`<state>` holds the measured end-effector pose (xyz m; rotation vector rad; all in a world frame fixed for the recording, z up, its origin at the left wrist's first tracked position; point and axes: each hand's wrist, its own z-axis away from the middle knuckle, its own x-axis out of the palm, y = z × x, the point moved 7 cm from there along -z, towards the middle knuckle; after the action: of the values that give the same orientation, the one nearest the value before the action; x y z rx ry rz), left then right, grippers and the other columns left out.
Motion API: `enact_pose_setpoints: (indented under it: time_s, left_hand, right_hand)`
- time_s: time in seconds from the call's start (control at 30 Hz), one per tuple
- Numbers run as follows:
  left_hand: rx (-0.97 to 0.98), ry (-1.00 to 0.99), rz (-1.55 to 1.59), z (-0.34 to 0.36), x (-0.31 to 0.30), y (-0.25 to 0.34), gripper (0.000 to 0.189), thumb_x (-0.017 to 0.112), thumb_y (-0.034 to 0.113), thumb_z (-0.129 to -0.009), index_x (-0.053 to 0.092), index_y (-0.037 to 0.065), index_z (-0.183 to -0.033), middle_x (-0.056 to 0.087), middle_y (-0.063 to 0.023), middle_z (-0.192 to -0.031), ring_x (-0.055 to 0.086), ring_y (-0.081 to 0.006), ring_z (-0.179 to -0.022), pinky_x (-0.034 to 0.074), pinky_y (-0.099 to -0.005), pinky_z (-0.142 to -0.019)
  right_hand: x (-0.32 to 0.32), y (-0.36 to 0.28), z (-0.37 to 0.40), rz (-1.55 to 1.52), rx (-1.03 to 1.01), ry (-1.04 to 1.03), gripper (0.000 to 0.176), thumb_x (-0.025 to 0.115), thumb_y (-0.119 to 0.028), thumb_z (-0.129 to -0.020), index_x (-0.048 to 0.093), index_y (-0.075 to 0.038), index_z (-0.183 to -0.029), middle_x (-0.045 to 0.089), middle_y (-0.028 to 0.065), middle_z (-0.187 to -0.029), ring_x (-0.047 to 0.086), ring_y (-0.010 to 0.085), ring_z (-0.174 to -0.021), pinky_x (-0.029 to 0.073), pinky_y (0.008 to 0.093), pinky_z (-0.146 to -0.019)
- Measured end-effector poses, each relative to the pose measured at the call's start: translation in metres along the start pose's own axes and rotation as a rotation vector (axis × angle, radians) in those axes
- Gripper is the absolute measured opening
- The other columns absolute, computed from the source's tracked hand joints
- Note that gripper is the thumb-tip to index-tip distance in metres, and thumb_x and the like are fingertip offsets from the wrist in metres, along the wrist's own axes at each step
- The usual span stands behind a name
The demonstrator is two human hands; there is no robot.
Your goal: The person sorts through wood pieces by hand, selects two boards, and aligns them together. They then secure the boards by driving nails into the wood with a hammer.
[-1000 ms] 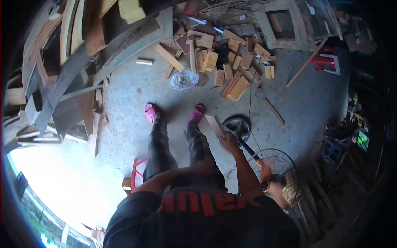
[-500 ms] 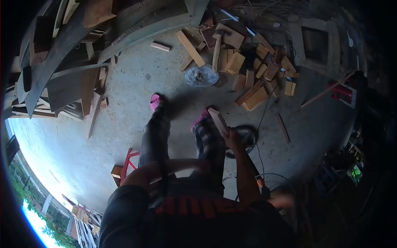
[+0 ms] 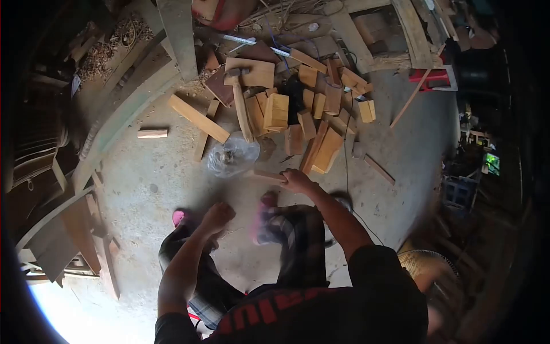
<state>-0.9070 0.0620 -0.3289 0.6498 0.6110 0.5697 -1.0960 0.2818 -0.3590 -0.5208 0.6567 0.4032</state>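
Note:
My right hand (image 3: 299, 181) is closed around one end of a short wooden block (image 3: 267, 176), which points left, just in front of a clear plastic bag (image 3: 234, 155). My left hand (image 3: 218, 217) is curled into a fist above my left knee; anything inside it is hidden. Beyond the bag, a hammer (image 3: 242, 109) with a wooden handle leans on a heap of cut wood blocks (image 3: 277, 112). A longer wood strip (image 3: 199, 118) lies left of the hammer.
At the left, wood boards and sheets (image 3: 73, 226) lean together. A fan (image 3: 424, 264) stands behind my right arm, and a cable (image 3: 347, 155) runs across the concrete floor. A red stool (image 3: 433, 79) lies at the right. Wooden frames (image 3: 415, 34) lie at the back.
My body has lowered and my knees are now bent. The wooden block in my right hand has moved forward toward the plastic bag. My left hand has moved from my waist to above my knee.

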Motion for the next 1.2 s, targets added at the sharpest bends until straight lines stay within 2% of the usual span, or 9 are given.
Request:
enact_pose_setpoints:
  time_s: [0.07,0.17,0.4,0.47,0.57,1.0,1.1,1.17,1.2]
  left_hand:
    - [-0.090,0.149,0.655,0.002,-0.031,0.011,0.017,0.065,0.020,-0.087,0.063,0.004,-0.093,0.065,-0.0114,-0.096,0.064,-0.0224,-0.092,0.049,-0.0355,-0.080]
    - [0.123,0.109,0.825,0.012,-0.065,0.042,0.007,0.060,0.011,-0.092,0.061,0.005,-0.094,0.062,-0.0018,-0.088,0.057,-0.0104,-0.087,0.046,-0.0267,-0.077]
    - [0.684,0.013,0.882,0.018,-0.136,0.101,0.009,0.056,0.008,-0.095,0.063,0.003,-0.097,0.063,-0.0048,-0.096,0.059,-0.0127,-0.090,0.047,-0.0293,-0.084]
    - [0.898,-0.012,0.763,0.007,-0.155,0.145,0.037,0.051,0.035,-0.096,0.068,0.003,-0.089,0.061,-0.0104,-0.095,0.056,-0.0195,-0.088,0.042,-0.0318,-0.081]
    - [1.195,-0.169,0.968,0.011,-0.156,0.214,0.048,0.042,0.044,-0.097,0.068,0.003,-0.092,0.058,-0.0183,-0.098,0.055,-0.0234,-0.086,0.042,-0.0362,-0.080]
    - [0.921,0.023,1.250,0.004,-0.120,0.162,0.042,0.043,0.043,-0.097,0.065,0.007,-0.100,0.055,-0.0178,-0.105,0.053,-0.0227,-0.094,0.042,-0.0382,-0.080]
    - [0.905,-0.083,1.273,0.092,-0.081,0.067,0.041,0.043,0.043,-0.097,0.065,0.008,-0.102,0.054,-0.0177,-0.106,0.052,-0.0225,-0.096,0.042,-0.0388,-0.080]
    - [0.898,-0.176,1.288,0.038,-0.073,0.142,0.040,0.043,0.043,-0.096,0.064,0.009,-0.103,0.054,-0.0176,-0.108,0.052,-0.0223,-0.097,0.042,-0.0391,-0.080]
    - [0.890,-0.212,1.293,0.132,-0.025,0.064,0.040,0.043,0.043,-0.096,0.064,0.010,-0.104,0.053,-0.0176,-0.108,0.052,-0.0223,-0.098,0.042,-0.0393,-0.080]
  right_hand:
    - [0.014,0.021,-0.018,-0.043,0.022,-0.035,0.036,0.068,-0.032,-0.080,0.063,-0.006,-0.104,0.065,0.0182,-0.097,0.063,0.0347,-0.094,0.049,0.0442,-0.082]
    - [0.033,0.049,-0.037,-0.159,0.069,-0.048,0.039,0.068,-0.033,-0.078,0.064,-0.006,-0.106,0.066,0.0192,-0.097,0.063,0.0355,-0.093,0.050,0.0429,-0.082]
    - [0.100,0.098,-0.089,-0.280,0.096,-0.024,0.051,0.070,-0.040,-0.076,0.062,0.002,-0.104,0.067,0.0218,-0.095,0.066,0.0317,-0.091,0.050,0.0398,-0.079]
    - [0.114,0.093,-0.089,-0.384,0.079,-0.124,0.051,0.070,-0.037,-0.079,0.059,0.003,-0.108,0.066,0.0208,-0.093,0.065,0.0297,-0.090,0.049,0.0406,-0.078]
    - [0.123,0.109,-0.101,-0.458,0.111,0.108,0.042,0.069,-0.032,-0.078,0.058,0.001,-0.102,0.065,0.0212,-0.090,0.064,0.0340,-0.088,0.048,0.0436,-0.076]
    - [0.144,0.124,-0.087,-0.295,0.098,0.702,0.039,0.066,-0.017,-0.082,0.054,-0.005,-0.118,0.056,0.0188,-0.109,0.051,0.0405,-0.104,0.043,0.0483,-0.087]
    - [0.116,0.112,-0.067,-0.247,0.051,0.863,0.032,0.065,-0.013,-0.082,0.058,-0.003,-0.111,0.057,0.0187,-0.105,0.053,0.0378,-0.100,0.044,0.0451,-0.087]
    - [0.101,0.126,-0.049,-0.204,0.054,0.968,0.028,0.065,-0.012,-0.081,0.060,-0.002,-0.107,0.058,0.0180,-0.101,0.055,0.0359,-0.098,0.044,0.0428,-0.087]
    - [0.094,0.137,-0.039,-0.182,0.091,1.056,0.028,0.065,-0.011,-0.081,0.060,-0.003,-0.107,0.058,0.0175,-0.101,0.056,0.0355,-0.096,0.045,0.0427,-0.086]
